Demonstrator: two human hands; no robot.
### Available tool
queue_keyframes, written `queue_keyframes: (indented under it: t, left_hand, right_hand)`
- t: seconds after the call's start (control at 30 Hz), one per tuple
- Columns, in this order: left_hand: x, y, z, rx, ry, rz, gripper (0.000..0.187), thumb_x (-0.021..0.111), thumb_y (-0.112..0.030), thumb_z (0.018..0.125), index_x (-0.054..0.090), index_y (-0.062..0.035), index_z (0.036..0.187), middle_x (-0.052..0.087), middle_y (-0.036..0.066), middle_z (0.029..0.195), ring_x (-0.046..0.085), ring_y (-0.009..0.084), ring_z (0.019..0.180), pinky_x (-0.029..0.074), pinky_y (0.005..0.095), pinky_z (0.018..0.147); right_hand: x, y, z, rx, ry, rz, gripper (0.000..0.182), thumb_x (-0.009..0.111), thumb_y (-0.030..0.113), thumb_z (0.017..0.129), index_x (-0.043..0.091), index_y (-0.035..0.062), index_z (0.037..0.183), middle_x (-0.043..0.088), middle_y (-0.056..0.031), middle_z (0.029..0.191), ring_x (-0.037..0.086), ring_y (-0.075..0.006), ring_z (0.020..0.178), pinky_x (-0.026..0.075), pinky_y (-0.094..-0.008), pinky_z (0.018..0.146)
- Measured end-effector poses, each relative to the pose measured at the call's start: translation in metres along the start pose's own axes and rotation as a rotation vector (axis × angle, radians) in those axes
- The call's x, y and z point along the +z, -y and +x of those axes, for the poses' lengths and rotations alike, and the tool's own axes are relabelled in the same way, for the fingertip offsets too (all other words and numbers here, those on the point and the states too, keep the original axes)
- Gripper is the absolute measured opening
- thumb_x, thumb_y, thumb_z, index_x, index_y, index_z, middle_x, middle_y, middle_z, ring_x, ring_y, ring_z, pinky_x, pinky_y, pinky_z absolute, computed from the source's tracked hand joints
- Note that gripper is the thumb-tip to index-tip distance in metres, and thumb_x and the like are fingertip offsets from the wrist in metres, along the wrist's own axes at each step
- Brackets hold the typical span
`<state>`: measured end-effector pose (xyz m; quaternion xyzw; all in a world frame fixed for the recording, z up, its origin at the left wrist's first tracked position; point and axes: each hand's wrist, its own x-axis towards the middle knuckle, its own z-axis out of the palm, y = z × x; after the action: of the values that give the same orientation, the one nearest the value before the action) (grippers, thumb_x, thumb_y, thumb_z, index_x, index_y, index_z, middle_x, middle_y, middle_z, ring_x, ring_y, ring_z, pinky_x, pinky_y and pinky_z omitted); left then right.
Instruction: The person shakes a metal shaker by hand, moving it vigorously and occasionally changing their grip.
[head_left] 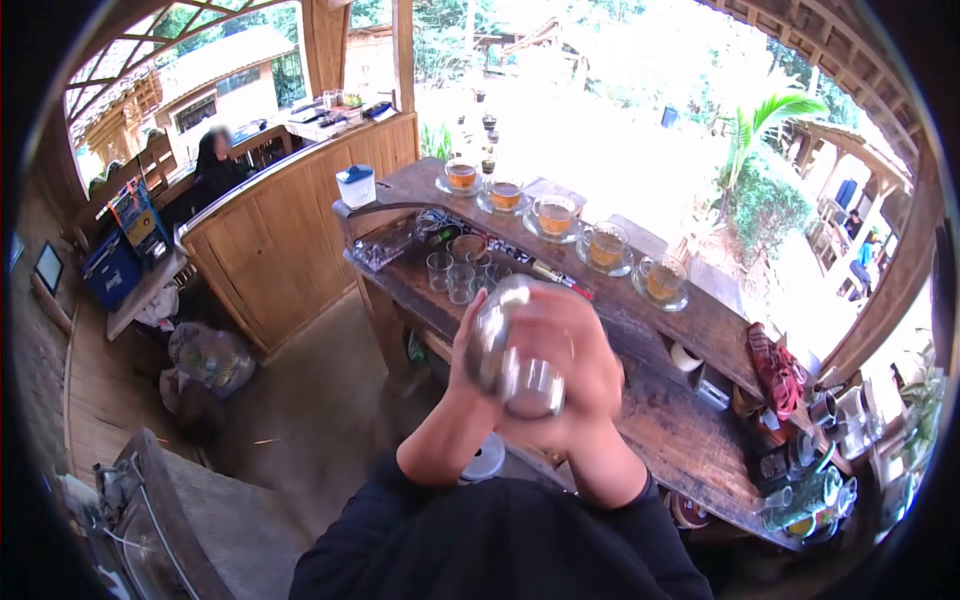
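Observation:
A shiny metal shaker, blurred by motion, is held up in front of my chest, above the wooden counter. Around its left side wraps my left hand. My right hand covers its upper and right side, fingers curled over the metal. Just behind the hands, empty glasses stand on the lower shelf. Several glass cups of amber drink, one of them a cup on a saucer, line the raised ledge.
A white container with a blue lid sits at the ledge's left end. Red cloth and glass jars are at the right. A person is behind the wooden partition. A plastic bag lies on the floor.

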<state>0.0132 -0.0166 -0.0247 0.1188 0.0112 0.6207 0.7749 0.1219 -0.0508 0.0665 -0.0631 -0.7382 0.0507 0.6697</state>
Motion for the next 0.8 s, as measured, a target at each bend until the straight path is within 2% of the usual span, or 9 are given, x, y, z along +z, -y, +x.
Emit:
queue_keyframes:
  t: [0.13,0.2,0.33,0.47,0.5,0.57,0.6,0.73,0.8]
  left_hand:
    - [0.037,0.006,-0.019,-0.131,0.81,-0.122,0.082,0.051,-0.06,0.087,0.026,-0.0049,0.142,0.037,0.02,0.137,0.047,0.0388,0.119,0.051,0.0541,0.089]
    - [0.031,0.007,-0.014,-0.116,0.759,-0.094,0.081,0.057,-0.056,0.085,0.03,-0.005,0.141,0.043,0.016,0.13,0.047,0.0326,0.12,0.051,0.0475,0.09]
    - [0.038,0.045,-0.003,0.065,0.376,-0.741,0.047,0.055,-0.049,0.09,0.061,-0.0068,0.109,0.063,0.012,0.093,0.061,0.024,0.087,0.052,0.0399,0.081]
    - [0.028,0.002,-0.006,-0.517,0.512,-0.53,0.063,0.043,-0.056,0.092,0.048,-0.0037,0.126,0.057,0.014,0.115,0.057,0.0251,0.107,0.05,0.0388,0.09]
    - [0.049,0.005,-0.015,-0.274,0.349,-0.133,0.075,0.044,-0.062,0.089,0.041,-0.0008,0.133,0.054,0.018,0.12,0.055,0.0287,0.11,0.051,0.0422,0.089]
    - [0.049,0.015,-0.019,-0.096,0.68,-0.052,0.087,0.052,-0.066,0.082,0.029,-0.005,0.141,0.043,0.02,0.131,0.054,0.036,0.11,0.05,0.05,0.089]
    - [0.043,0.02,-0.013,0.004,0.902,-0.032,0.091,0.055,-0.066,0.081,0.026,-0.0071,0.143,0.039,0.021,0.134,0.053,0.038,0.111,0.049,0.0528,0.09]
    - [0.025,0.003,-0.002,-0.378,0.524,-0.491,0.069,0.047,-0.056,0.09,0.038,-0.0048,0.136,0.047,0.018,0.128,0.054,0.0307,0.112,0.049,0.0457,0.092]
    - [-0.004,0.012,0.02,0.061,0.203,-0.239,0.061,0.041,-0.054,0.092,0.05,-0.0038,0.126,0.058,0.017,0.116,0.055,0.0267,0.112,0.045,0.0426,0.097]
  right_hand:
    - [-0.013,0.035,-0.002,-0.702,0.012,0.117,0.019,0.07,0.013,0.07,0.066,0.0208,0.087,0.066,0.0041,0.097,0.064,-0.0208,0.1,0.042,-0.0383,0.092]
    - [-0.006,0.017,-0.004,-0.786,-0.056,0.132,0.017,0.069,0.011,0.07,0.065,0.0188,0.084,0.066,0.0016,0.095,0.064,-0.0227,0.099,0.046,-0.0402,0.088]
    - [0.006,-0.025,-0.026,0.34,0.141,0.021,0.061,0.08,0.043,0.057,0.064,0.0042,0.102,0.059,-0.0163,0.115,0.053,-0.0388,0.112,0.041,-0.0528,0.095]
    - [-0.025,0.017,0.001,-0.128,0.179,-0.083,0.04,0.08,0.019,0.058,0.066,0.014,0.095,0.065,-0.0097,0.099,0.061,-0.0349,0.094,0.05,-0.0421,0.072]
    - [-0.027,0.031,0.007,-0.308,0.156,-0.018,0.032,0.077,0.016,0.063,0.066,0.0185,0.093,0.065,-0.0026,0.101,0.063,-0.0284,0.096,0.049,-0.0404,0.076]
    - [-0.01,0.043,-0.002,-0.637,-0.166,0.124,0.021,0.071,0.01,0.073,0.064,0.0228,0.088,0.063,0.0086,0.094,0.066,-0.0184,0.096,0.046,-0.0394,0.084]
    - [-0.017,0.039,-0.001,-0.641,-0.168,0.124,0.021,0.071,0.01,0.073,0.064,0.0228,0.088,0.063,0.0086,0.094,0.066,-0.0184,0.096,0.046,-0.0394,0.084]
    - [-0.021,-0.002,-0.005,-0.22,0.185,-0.042,0.029,0.075,0.019,0.065,0.064,0.0164,0.092,0.064,-0.0072,0.096,0.063,-0.0292,0.094,0.049,-0.043,0.075]
    - [0.004,-0.029,-0.012,0.169,-0.005,-0.075,0.045,0.076,0.022,0.056,0.066,0.0082,0.097,0.061,-0.0157,0.105,0.059,-0.0342,0.098,0.049,-0.0408,0.08]
